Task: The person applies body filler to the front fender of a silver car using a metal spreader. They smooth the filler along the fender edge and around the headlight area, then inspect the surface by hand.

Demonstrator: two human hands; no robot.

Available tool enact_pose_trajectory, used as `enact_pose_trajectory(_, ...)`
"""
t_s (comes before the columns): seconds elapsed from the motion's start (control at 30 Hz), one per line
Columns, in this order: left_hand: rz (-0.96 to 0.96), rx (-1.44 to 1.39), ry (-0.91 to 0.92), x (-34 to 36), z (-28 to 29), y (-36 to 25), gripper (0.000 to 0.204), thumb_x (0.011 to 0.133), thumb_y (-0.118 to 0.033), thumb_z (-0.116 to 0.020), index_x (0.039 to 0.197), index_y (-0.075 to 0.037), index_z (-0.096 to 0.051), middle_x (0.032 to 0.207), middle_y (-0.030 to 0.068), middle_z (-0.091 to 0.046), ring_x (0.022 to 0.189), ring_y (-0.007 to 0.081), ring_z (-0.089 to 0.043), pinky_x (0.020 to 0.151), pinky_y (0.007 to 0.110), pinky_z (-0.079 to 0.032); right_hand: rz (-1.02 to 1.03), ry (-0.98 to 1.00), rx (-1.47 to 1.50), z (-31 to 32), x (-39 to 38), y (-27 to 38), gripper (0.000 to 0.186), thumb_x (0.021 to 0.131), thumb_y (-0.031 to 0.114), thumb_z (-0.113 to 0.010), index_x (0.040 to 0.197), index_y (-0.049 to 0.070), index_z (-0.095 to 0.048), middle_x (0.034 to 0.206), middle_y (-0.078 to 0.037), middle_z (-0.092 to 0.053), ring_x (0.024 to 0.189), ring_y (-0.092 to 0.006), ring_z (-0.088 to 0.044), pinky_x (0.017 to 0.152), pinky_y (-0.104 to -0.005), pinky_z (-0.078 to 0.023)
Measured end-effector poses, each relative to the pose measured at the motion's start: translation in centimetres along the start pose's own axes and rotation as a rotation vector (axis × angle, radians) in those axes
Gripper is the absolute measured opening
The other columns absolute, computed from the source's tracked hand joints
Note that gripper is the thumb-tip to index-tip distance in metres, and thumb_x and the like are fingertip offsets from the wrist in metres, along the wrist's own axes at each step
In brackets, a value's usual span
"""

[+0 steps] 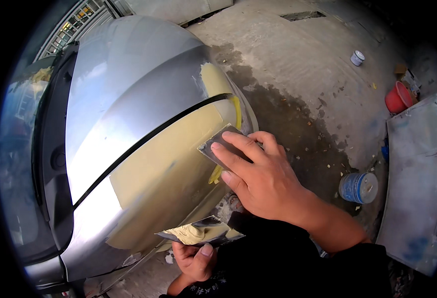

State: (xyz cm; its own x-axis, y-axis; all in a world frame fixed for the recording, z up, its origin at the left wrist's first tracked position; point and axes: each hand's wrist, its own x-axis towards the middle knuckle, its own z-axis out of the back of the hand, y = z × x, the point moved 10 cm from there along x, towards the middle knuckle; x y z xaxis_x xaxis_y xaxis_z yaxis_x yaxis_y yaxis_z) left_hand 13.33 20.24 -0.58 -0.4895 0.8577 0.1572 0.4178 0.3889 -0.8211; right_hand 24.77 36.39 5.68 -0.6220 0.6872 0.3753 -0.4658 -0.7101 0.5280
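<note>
My right hand point(265, 176) grips a thin, flat putty spreader point(207, 147), two fingers pressed along its face. The spreader's edge lies against the front corner of a silver car fender point(85, 226). Smooth, pale yellow body filler point(151, 171) coats much of that fender below the hood gap, and another patch point(213, 79) covers the hood's front corner. Lower down, my left hand point(193, 262) is closed on a dark flat plate point(236, 238) carrying a heap of creamy yellow filler point(191, 232). Most of the plate's underside is hidden.
The silver hood point(124, 64) and windshield point(22, 149) fill the left. On the wet-stained concrete floor point(298, 119) stand a blue paint bucket point(358, 187) and a small white can point(357, 58). A red bucket point(398, 98) sits behind a grey panel point(417, 164) at the right.
</note>
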Motion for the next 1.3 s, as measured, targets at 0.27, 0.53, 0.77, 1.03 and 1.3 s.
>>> enact_pose_trajectory(0.27,-0.016,-0.016,0.002,0.2,-0.1,0.1,0.058,0.078,0.007,-0.057,0.133,0.000,-0.037,0.126,0.0196,-0.053,0.115,0.0315,-0.054,0.101,0.049,-0.040,0.016,-0.067,-0.003,-0.8,-0.5,-1.6,0.041,0.085,0.019,-0.062,0.125,0.012,-0.057,0.131,-0.007,-0.048,0.107,-0.0344,-0.045,0.090,-0.0483,-0.041)
enact_pose_trajectory(0.53,-0.026,-0.011,-0.015,0.3,-0.3,0.0,0.059,0.078,0.006,-0.058,0.132,0.000,-0.037,0.125,0.0196,-0.053,0.117,0.0312,-0.052,0.102,0.050,-0.039,0.028,-0.135,0.067,-1.2,-0.5,-3.0,0.041,0.084,0.019,-0.063,0.124,0.012,-0.059,0.131,-0.007,-0.049,0.107,-0.0346,-0.044,0.091,-0.0456,-0.040)
enact_pose_trajectory(0.77,0.018,0.051,-0.088,-0.1,0.9,0.3,0.070,0.073,0.002,-0.063,0.137,-0.007,-0.035,0.129,0.0128,-0.050,0.117,0.0284,-0.051,0.099,0.045,-0.043,0.006,-0.093,0.042,-0.7,-0.3,0.2,0.044,0.082,0.019,-0.064,0.125,0.012,-0.057,0.132,-0.008,-0.046,0.108,-0.0359,-0.043,0.086,-0.0494,-0.042)
enact_pose_trajectory(1.03,0.011,0.049,-0.158,-0.5,1.6,0.0,0.070,0.073,0.002,-0.062,0.137,-0.010,-0.036,0.128,0.0125,-0.050,0.115,0.0286,-0.053,0.098,0.046,-0.044,0.020,-0.152,0.012,0.2,-0.8,-0.2,0.043,0.082,0.020,-0.064,0.123,0.010,-0.058,0.133,-0.008,-0.045,0.107,-0.0358,-0.044,0.086,-0.0487,-0.042)
enact_pose_trajectory(1.3,-0.025,0.034,-0.175,-0.8,1.6,-0.6,0.070,0.073,0.002,-0.062,0.137,-0.010,-0.036,0.129,0.0118,-0.050,0.115,0.0289,-0.052,0.097,0.046,-0.044,0.039,-0.046,0.010,-0.6,-0.6,1.1,0.042,0.080,0.020,-0.064,0.120,0.010,-0.060,0.129,-0.008,-0.046,0.103,-0.0354,-0.044,0.078,-0.0488,-0.043)
